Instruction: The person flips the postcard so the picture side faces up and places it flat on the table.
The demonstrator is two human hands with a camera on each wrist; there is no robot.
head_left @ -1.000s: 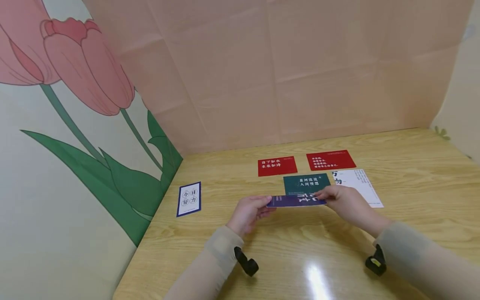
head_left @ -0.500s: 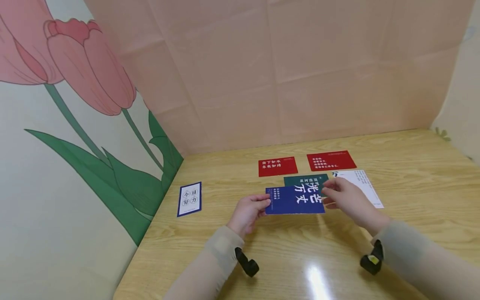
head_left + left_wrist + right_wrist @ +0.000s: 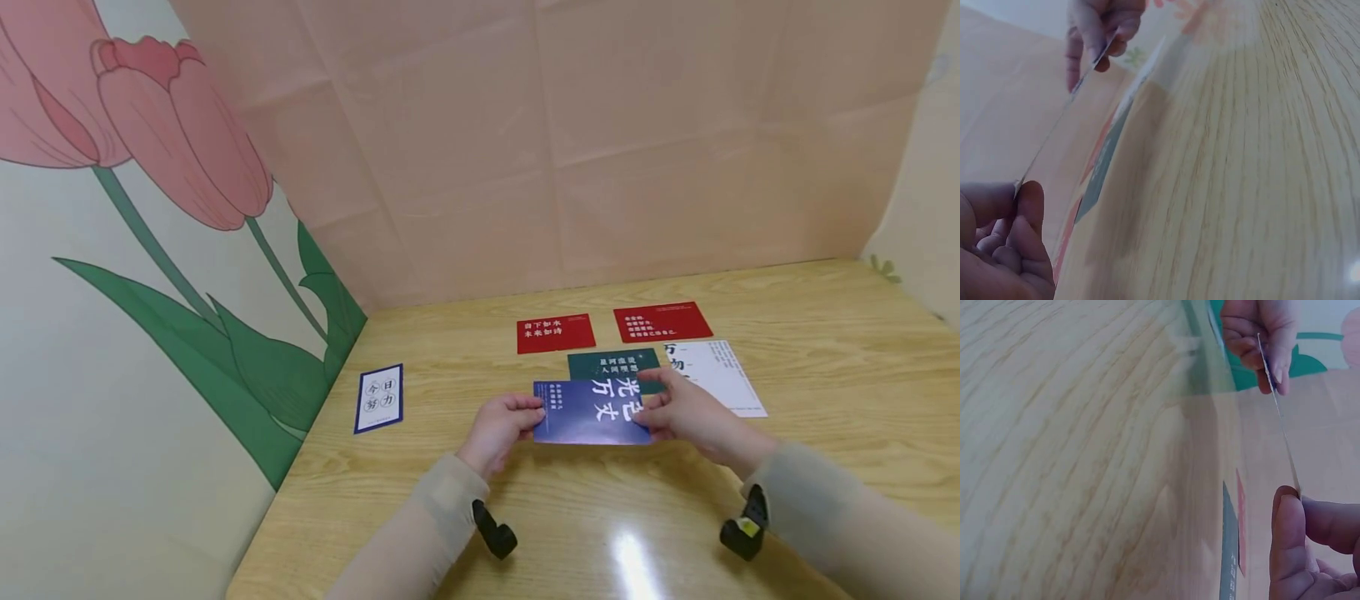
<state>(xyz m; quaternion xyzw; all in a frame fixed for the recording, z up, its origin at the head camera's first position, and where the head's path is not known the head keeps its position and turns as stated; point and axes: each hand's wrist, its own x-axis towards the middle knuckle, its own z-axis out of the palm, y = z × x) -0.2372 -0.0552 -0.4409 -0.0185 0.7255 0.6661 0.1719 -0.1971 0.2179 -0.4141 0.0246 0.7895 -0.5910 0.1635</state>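
Observation:
A blue card [image 3: 577,415] with white Chinese characters is held between both hands, raised above the table. My left hand [image 3: 498,432] pinches its left edge. At the opposite edge my right hand [image 3: 693,417] pinches it, thumb on the printed face. The left wrist view shows the card [image 3: 1050,137] edge-on, thin and clear of the tabletop, with a hand at each end. Behind it lies a green card [image 3: 611,362], its lower part hidden by the blue one. A white card [image 3: 720,375] lies behind my right hand, partly covered by it.
Two red cards, a left one [image 3: 555,333] and a right one [image 3: 663,322], lie farther back on the wooden table [image 3: 450,517]. A blue-bordered white card [image 3: 378,398] lies at the left. A pink sheet [image 3: 600,150] rises behind the table; a tulip-painted wall [image 3: 150,333] stands left.
The blue card has tipped from nearly edge-on to show its printed face and has come lower. My right hand loosened at its right edge, then pinched it again. The other cards stay put.

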